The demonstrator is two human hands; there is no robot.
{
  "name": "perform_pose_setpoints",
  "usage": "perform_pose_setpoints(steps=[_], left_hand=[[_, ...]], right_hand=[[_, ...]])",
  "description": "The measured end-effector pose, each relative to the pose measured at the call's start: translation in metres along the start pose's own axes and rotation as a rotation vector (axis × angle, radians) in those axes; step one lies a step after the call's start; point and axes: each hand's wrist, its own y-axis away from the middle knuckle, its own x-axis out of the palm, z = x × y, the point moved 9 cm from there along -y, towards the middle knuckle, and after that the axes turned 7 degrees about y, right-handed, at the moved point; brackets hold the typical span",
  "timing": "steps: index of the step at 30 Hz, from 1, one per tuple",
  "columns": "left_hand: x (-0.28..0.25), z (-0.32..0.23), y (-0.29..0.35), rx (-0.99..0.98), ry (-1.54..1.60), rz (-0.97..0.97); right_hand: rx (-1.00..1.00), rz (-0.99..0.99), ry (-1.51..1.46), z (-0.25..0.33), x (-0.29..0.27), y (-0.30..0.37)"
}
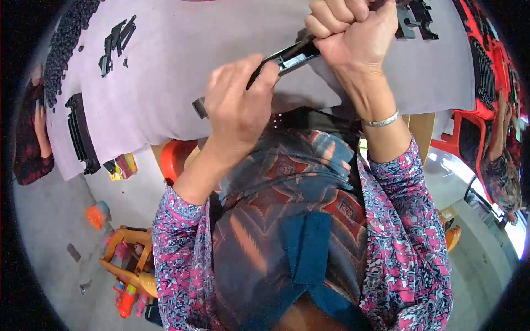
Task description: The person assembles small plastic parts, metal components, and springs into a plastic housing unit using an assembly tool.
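Both of my hands are on a long, narrow black part with a shiny open channel along its middle, held slantwise over the cloth-covered table. My left hand wraps round its lower left end, and a dark tip juts out past that hand. Farther up and to the right, my right hand is closed in a fist round the other end. Its fingers hide most of what they grip there. A silvery bracelet circles my right wrist.
On the pale cloth, a heap of small black pieces lines the far left. Loose black strips lie nearby, with a ribbed black part at the left edge. More black parts lie far right. People sit at both sides.
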Motion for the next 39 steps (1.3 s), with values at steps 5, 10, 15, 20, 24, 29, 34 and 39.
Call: perform_pose_setpoints(steps=[5, 10, 15, 20, 24, 29, 34, 39], left_hand=[[0.000, -0.001, 0.000, 0.006, -0.013, -0.002], [0.001, -0.001, 0.000, 0.005, -0.001, 0.002], [0.001, -0.002, -0.003, -0.026, -0.010, 0.023], [0.001, 0.001, 0.000, -0.030, -0.004, 0.014], [-0.001, 0.001, 0.000, -0.042, -0.020, 0.021], [0.000, 0.001, -0.002, -0.045, -0.017, 0.046], [0.001, -0.001, -0.002, -0.041, -0.023, 0.055], [0.001, 0.001, -0.002, -0.029, -0.045, 0.031]], right_hand=[[-0.055, 0.124, 0.060, -0.001, 0.020, 0.004], [-0.019, 0.000, 0.021, -0.001, 0.007, 0.006], [0.037, -0.031, -0.013, 0.002, 0.002, 0.004], [-0.007, 0.037, -0.029, 0.002, 0.008, 0.005], [0.033, -0.035, -0.011, 0.000, 0.004, 0.003], [0.045, -0.066, -0.030, -0.003, 0.002, 0.002], [0.013, -0.067, 0.025, -0.001, 0.002, 0.001], [-0.010, -0.132, 0.063, -0.003, 0.005, 0.001]])
